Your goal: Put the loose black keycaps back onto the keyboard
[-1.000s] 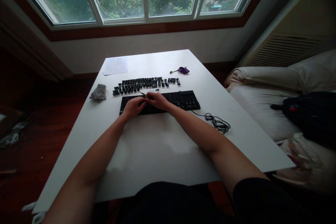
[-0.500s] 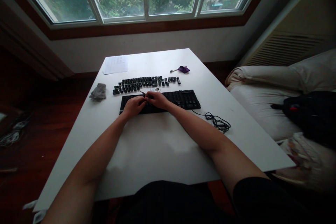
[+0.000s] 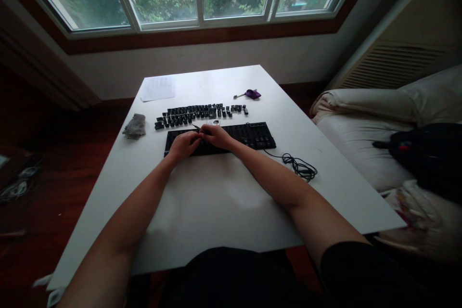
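A black keyboard (image 3: pixel 249 135) lies across the middle of the white table (image 3: pixel 216 197), its cable (image 3: pixel 299 166) coiled at the right. Both hands rest on its left half, fingers curled and touching each other. My left hand (image 3: pixel 183 146) is closed over the keys. My right hand (image 3: pixel 215 136) pinches a thin dark tool (image 3: pixel 197 127) whose tip sticks out to the left. Behind the keyboard lie rows of several loose black keycaps (image 3: pixel 200 113).
A grey cloth (image 3: pixel 134 126) lies at the table's left edge, a sheet of paper (image 3: pixel 158 88) at the far left corner, a purple tool (image 3: pixel 250 94) at the far right. A bed with white bedding (image 3: pixel 364 120) and a black bag (image 3: pixel 429 154) stands to the right.
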Available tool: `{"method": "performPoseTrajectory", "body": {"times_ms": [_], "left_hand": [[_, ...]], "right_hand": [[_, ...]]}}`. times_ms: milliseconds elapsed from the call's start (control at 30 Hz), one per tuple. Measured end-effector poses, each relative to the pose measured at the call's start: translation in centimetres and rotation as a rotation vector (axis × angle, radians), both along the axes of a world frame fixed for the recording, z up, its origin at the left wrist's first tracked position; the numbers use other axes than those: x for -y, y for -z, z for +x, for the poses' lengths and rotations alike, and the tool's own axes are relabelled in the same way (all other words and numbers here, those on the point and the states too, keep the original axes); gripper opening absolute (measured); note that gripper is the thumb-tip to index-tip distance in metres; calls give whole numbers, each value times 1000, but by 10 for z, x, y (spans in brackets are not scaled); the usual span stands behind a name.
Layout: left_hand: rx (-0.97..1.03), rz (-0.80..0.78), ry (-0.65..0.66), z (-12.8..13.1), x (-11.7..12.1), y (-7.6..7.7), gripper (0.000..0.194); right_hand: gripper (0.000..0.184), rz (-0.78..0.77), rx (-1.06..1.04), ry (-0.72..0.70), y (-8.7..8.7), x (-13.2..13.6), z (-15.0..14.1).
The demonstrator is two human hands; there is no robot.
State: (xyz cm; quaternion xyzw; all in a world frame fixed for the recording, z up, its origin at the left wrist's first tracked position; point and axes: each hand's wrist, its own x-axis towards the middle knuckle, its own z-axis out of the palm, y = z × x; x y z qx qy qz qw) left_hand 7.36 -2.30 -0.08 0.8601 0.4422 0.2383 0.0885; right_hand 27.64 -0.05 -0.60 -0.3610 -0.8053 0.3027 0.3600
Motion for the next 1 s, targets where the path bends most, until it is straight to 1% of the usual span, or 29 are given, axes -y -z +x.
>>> {"method": "performPoseTrajectory", "body": {"times_ms": [433, 767, 1000], "left_hand": [[-7, 9, -7, 0, 0, 1, 22], [22, -5, 16, 0, 0, -1, 22], [23, -5, 11, 0, 0, 0, 21]], "right_hand": [[25, 23, -11, -15, 1, -1, 0], [26, 9, 2, -5, 0, -1, 0], [25, 20, 5, -6, 2, -2, 0]]}}
